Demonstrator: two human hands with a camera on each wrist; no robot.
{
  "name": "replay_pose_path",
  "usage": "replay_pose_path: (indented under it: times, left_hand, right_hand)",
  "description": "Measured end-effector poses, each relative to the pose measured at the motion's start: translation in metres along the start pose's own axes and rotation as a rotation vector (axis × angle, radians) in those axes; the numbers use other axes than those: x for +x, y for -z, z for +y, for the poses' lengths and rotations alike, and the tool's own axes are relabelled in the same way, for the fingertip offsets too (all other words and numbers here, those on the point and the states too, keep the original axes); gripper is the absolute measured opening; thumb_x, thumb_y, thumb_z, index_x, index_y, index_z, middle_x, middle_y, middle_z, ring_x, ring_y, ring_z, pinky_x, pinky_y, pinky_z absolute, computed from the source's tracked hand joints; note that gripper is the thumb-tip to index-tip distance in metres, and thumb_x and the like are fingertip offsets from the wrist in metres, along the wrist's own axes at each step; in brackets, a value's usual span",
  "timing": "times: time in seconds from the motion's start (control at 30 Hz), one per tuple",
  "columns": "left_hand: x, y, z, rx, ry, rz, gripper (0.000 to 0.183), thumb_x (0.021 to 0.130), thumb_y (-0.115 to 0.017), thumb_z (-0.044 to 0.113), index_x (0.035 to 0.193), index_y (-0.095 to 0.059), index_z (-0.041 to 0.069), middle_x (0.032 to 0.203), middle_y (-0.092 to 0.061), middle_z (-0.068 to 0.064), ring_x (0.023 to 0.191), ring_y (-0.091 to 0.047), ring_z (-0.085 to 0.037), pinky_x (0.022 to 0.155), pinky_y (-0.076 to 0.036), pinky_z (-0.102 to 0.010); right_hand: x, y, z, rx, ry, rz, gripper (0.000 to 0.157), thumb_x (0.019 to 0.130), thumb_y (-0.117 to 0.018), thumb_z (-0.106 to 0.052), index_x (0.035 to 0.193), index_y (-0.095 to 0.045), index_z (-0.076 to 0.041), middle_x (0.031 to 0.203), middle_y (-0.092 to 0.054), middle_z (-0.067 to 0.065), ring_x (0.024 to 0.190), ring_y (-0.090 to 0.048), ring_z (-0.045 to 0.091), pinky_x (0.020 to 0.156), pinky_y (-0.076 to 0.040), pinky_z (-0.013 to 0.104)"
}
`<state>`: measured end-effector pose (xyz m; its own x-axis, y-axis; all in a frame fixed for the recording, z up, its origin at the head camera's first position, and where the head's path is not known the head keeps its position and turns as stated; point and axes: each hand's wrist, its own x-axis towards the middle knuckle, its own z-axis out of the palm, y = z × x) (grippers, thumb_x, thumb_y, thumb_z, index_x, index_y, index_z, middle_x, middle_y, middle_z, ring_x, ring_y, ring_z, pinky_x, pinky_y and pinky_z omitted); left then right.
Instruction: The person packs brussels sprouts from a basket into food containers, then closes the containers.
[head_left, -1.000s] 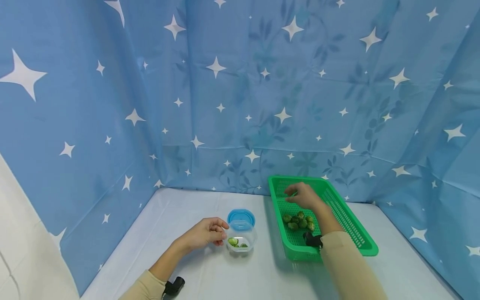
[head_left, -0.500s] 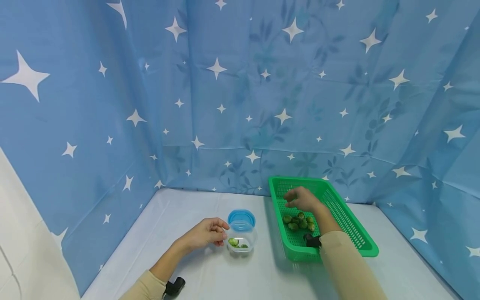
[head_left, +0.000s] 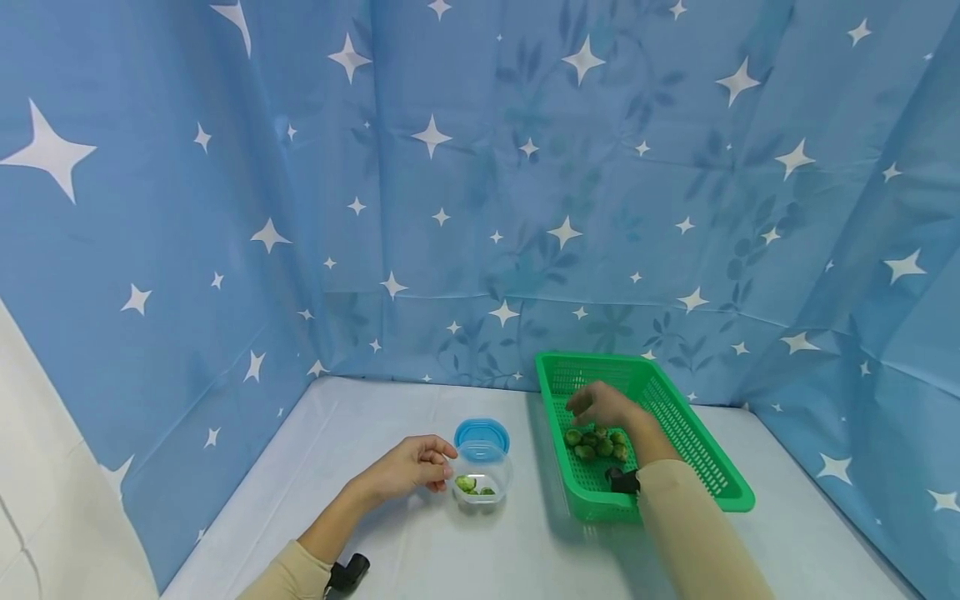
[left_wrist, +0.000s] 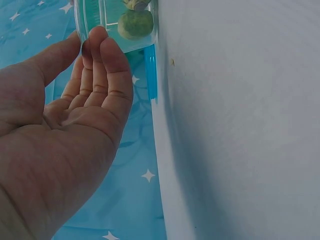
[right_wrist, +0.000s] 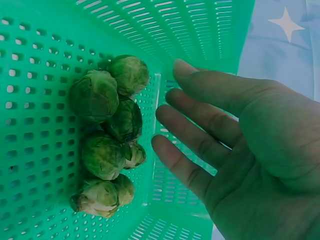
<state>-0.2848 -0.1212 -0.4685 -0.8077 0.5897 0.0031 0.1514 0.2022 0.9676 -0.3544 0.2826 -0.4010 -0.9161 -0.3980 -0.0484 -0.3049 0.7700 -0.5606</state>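
The long green basket pointed away from the person. The right hand hung inside, fingers apart, holding nothing. The left hand, fingers loose, was by the clear tub (maybe touching). The round sprouts, with no long side, sat in the basket, below the nearer, right fingers, toward the person.

Before you: blue curtain, white four-pointed stars, leaf prints. Beneath: white tabletop. Your far left: whitish wall.
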Motion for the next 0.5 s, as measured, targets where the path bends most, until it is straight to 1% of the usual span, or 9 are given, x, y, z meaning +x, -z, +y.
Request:
replay_pose_path:
  times: [0.1, 0.3, 0.5]
  left_hand:
    - [-0.0001, -0.0002, 0.0006, -0.004, 0.001, -0.001, 0.035, 0.105, -0.064, 0.014, 0.133, -0.057, -0.007, 0.101, -0.07, -0.018, 0.088, -0.071, -0.021, 0.084, -0.061, -0.04]
    - [-0.0019, -0.0008, 0.0034, -0.005, 0.004, 0.005, 0.035, 0.105, -0.064, 0.013, 0.132, -0.057, -0.007, 0.102, -0.07, -0.019, 0.088, -0.071, -0.023, 0.085, -0.061, -0.043]
    - [-0.0026, -0.0018, 0.0046, -0.003, 0.004, 0.007, 0.035, 0.104, -0.064, 0.013, 0.132, -0.057, -0.008, 0.102, -0.07, -0.019, 0.088, -0.07, -0.023, 0.084, -0.061, -0.042]
  right_hand:
    - [-0.0002, -0.0003, 0.0002, -0.026, 0.0, -0.021, 0.036, 0.094, -0.075, -0.005, 0.128, -0.069, 0.006, 0.128, -0.069, 0.028, 0.119, -0.064, 0.046, 0.09, -0.06, 0.051]
    - [-0.0003, -0.0045, 0.0004, -0.056, 0.011, -0.079, 0.034, 0.096, -0.073, -0.004, 0.128, -0.069, 0.005, 0.128, -0.07, 0.023, 0.123, -0.062, 0.047, 0.096, -0.058, 0.052]
    - [-0.0022, -0.0059, -0.0004, -0.076, -0.027, -0.092, 0.03, 0.095, -0.072, -0.002, 0.125, -0.071, 0.004, 0.126, -0.071, 0.022, 0.122, -0.063, 0.047, 0.095, -0.058, 0.054]
